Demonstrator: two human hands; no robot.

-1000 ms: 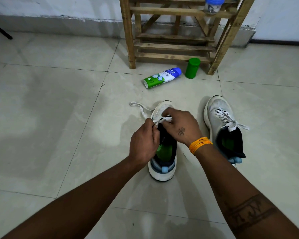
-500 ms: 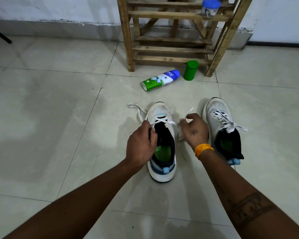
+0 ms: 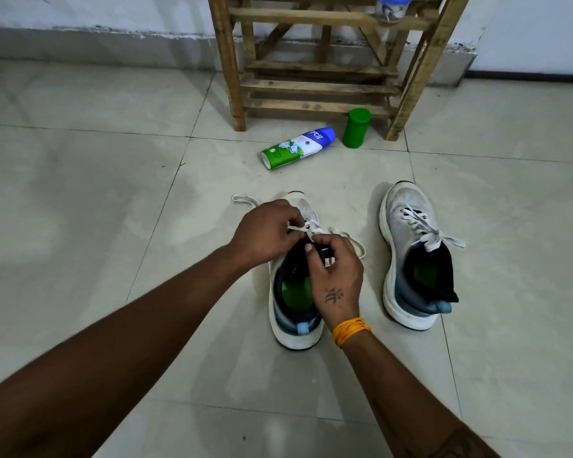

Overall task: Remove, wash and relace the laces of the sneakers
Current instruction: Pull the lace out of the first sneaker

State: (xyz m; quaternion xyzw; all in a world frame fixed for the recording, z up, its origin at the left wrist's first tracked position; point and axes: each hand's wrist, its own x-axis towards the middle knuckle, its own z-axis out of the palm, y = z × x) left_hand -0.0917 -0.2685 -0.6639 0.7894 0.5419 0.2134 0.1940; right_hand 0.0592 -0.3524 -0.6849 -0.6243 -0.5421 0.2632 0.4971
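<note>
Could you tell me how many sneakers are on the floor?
2: one sneaker under both hands, being laced; the other sneaker to its right, laced and untouched.

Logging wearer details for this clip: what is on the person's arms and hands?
Both forearms are bare, no sleeves or gloves. The right hand has a small dark tattoo on its back, an orange band at the wrist and a tattoo band further up the forearm. The left hand shows nothing worn.

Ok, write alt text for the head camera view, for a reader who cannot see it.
A person's left hand and right hand pinch the white lace over a partly laced sneaker on a tiled floor. A second sneaker, laced and tied, stands to its right. Beyond, a spray can lies beside an upright green container at a wooden rack.
</note>
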